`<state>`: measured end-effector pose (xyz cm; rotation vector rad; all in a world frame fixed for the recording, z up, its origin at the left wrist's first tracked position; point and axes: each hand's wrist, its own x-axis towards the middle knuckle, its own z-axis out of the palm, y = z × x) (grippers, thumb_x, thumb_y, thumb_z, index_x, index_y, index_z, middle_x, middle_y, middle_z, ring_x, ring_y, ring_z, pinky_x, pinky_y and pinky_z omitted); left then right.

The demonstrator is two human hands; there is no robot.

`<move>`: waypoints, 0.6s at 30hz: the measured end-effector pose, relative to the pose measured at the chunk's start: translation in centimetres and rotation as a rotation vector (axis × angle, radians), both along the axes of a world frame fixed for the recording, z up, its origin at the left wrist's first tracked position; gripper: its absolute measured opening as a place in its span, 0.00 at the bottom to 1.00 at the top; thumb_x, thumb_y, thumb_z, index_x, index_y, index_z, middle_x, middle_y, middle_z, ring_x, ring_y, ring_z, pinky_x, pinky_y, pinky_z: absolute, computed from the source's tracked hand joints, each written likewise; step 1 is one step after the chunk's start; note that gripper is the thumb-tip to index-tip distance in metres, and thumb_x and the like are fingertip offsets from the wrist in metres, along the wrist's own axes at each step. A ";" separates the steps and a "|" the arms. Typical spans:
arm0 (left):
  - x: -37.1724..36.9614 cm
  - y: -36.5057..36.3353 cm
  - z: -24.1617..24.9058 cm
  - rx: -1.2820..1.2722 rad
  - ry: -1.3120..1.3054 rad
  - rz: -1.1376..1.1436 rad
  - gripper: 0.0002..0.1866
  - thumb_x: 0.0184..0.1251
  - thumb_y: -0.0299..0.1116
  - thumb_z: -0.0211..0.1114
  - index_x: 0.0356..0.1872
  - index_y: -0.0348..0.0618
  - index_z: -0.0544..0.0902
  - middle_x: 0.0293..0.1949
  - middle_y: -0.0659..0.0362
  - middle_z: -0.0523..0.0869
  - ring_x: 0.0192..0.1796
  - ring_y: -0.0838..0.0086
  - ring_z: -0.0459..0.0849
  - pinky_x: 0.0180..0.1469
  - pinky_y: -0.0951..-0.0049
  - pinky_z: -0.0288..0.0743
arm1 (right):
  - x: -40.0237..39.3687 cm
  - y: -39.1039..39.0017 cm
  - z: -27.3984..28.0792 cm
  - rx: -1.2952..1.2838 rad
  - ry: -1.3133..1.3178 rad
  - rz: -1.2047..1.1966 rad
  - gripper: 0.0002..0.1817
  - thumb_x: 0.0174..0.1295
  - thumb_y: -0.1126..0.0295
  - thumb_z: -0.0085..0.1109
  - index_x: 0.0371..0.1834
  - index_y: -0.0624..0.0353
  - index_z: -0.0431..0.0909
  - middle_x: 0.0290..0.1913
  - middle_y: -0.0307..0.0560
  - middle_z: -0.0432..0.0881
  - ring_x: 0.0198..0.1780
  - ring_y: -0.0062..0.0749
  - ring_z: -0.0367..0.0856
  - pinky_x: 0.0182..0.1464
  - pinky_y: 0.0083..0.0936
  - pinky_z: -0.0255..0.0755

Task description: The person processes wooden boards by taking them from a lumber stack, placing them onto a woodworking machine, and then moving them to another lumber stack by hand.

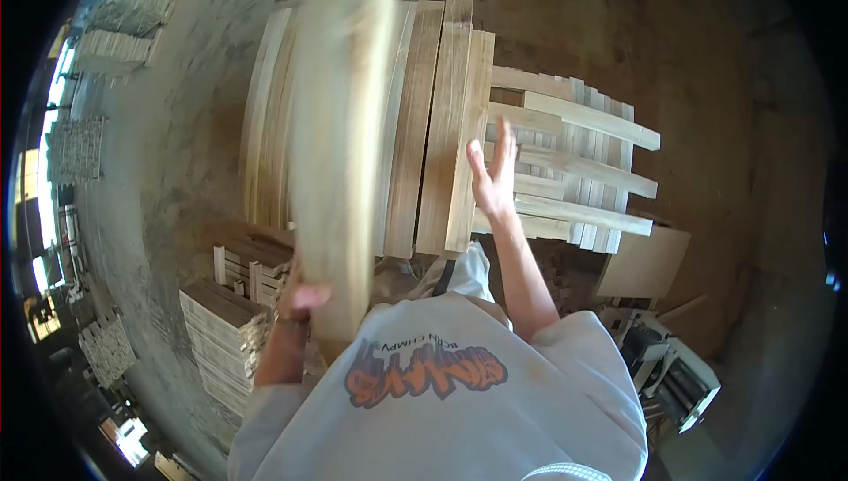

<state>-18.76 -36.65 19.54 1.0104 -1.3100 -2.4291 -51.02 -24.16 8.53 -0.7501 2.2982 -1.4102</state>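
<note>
A long pale wooden board (340,145), blurred by motion, stands out above the stack and hides part of it. My left hand (305,297) is wrapped round the lower end of this board. Under it, several long boards (415,128) lie side by side across the pile. My right hand (496,174) is raised at the right edge of these boards, fingers apart and holding nothing. Just beyond it, shorter pale pieces (601,119) lie crosswise on more boards.
Stacked lumber (216,335) stands at the lower left, beside my left arm. A flat panel (645,262) and a machine (676,366) are at the lower right. More wood stacks (75,152) line the far left.
</note>
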 end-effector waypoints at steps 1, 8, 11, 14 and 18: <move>-3.8 -0.1 0.5 -0.022 0.015 -0.067 0.55 0.42 0.43 0.72 0.71 0.34 0.52 0.59 0.49 0.70 0.58 0.65 0.73 0.57 0.66 0.70 | 0.5 -0.2 4.2 -0.303 -0.217 0.157 0.46 0.66 0.46 0.51 0.75 0.63 0.41 0.75 0.59 0.48 0.74 0.48 0.50 0.71 0.45 0.48; -23.4 3.2 1.9 -0.278 0.123 -0.528 0.44 0.68 0.46 0.54 0.71 0.24 0.43 0.71 0.37 0.53 0.73 0.56 0.55 0.71 0.62 0.53 | -2.7 -0.2 11.9 -0.535 -0.902 -0.119 0.44 0.64 0.31 0.35 0.65 0.63 0.63 0.56 0.54 0.72 0.56 0.37 0.73 0.58 0.36 0.69; -25.3 4.7 -0.5 -1.072 -0.098 -0.657 0.44 0.66 0.47 0.57 0.68 0.21 0.47 0.70 0.33 0.53 0.73 0.45 0.52 0.72 0.52 0.49 | -4.8 0.1 6.2 -0.607 -0.977 -0.162 0.42 0.65 0.32 0.35 0.61 0.62 0.67 0.49 0.52 0.77 0.49 0.36 0.78 0.54 0.36 0.73; -25.9 5.0 -1.8 -1.612 -0.454 -0.414 0.41 0.65 0.46 0.59 0.68 0.24 0.52 0.69 0.34 0.55 0.72 0.42 0.51 0.72 0.50 0.47 | -6.0 -1.4 -4.6 -0.284 -0.619 -0.140 0.42 0.70 0.38 0.28 0.69 0.67 0.58 0.65 0.59 0.68 0.61 0.41 0.73 0.63 0.38 0.67; -25.0 4.3 -4.4 -1.377 -0.289 -0.202 0.41 0.61 0.43 0.61 0.65 0.19 0.54 0.62 0.28 0.62 0.67 0.34 0.57 0.69 0.42 0.50 | -2.8 -4.2 0.6 -0.664 -1.197 -0.186 0.46 0.61 0.27 0.33 0.71 0.51 0.54 0.65 0.54 0.65 0.63 0.45 0.67 0.64 0.47 0.63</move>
